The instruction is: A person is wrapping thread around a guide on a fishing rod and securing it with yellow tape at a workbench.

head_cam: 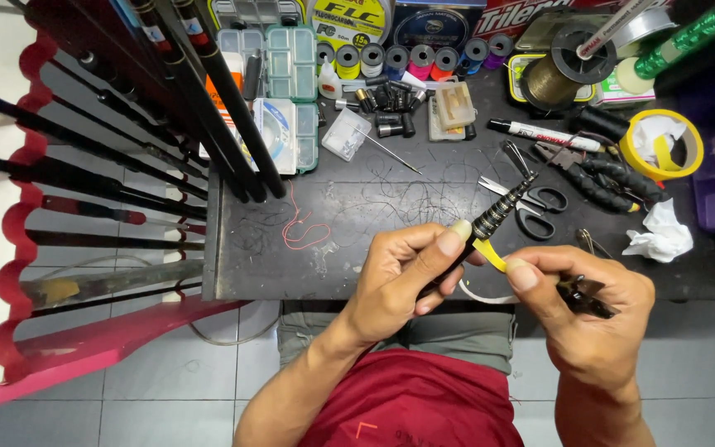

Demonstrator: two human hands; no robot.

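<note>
Though its lower end is hidden, left hand [399, 277] fingers around rod piece [490, 222], right hand [577, 306] pinching yellow tape [490, 254].

The rod piece [494, 217] is black with pale bands, and the tape strip [490, 254] on it is bright yellow. The table [357, 240] is black, scuffed grey, with a red line [299, 228] looped near its left edge. At the far edge stand spools [411, 60] in yellow, pink, blue and purple (one at the far right corner is glittery green). The tape roll [664, 145] is yellow, the scissors [535, 203] black-handled, the shirt [415, 401] red.
</note>
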